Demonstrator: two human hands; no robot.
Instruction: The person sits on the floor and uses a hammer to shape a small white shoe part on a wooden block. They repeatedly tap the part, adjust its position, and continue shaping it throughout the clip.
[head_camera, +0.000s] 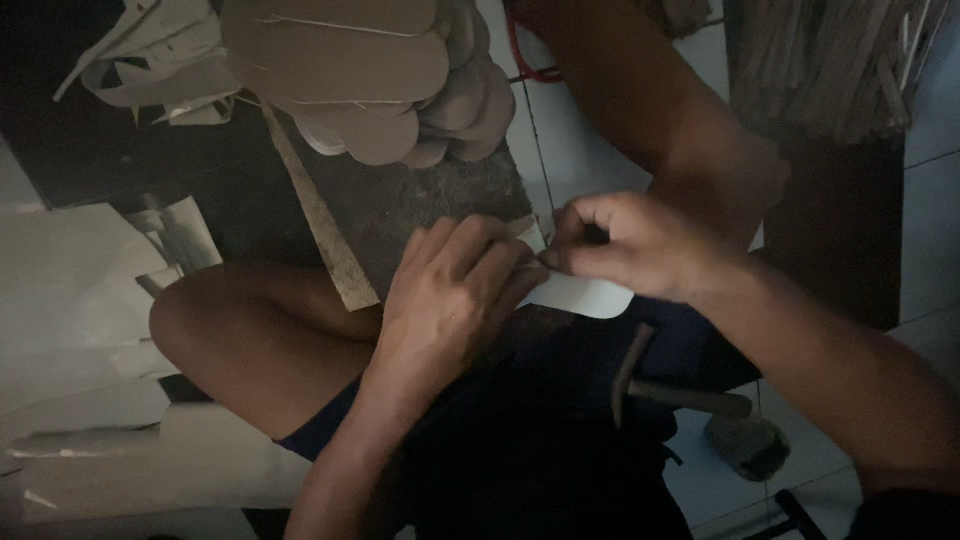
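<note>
My left hand (455, 290) lies palm down, fingers together, pressing on a pale sheet piece (585, 295) at the near edge of a dark worn work board (430, 210). My right hand (630, 245) is pinched shut at the sheet's edge, thumb and fingers touching right beside the left fingertips; what it pinches is too small and dark to tell. A hammer (655, 385) rests on my lap, head to the left, handle pointing right. My knees frame the board.
A stack of pale sole-shaped cutouts (370, 75) sits at the far edge of the board. White sheets (70, 300) lie at the left. A long strip (320, 220) crosses the board. Tiled floor (580, 140) and a dark stand (830, 200) are at the right.
</note>
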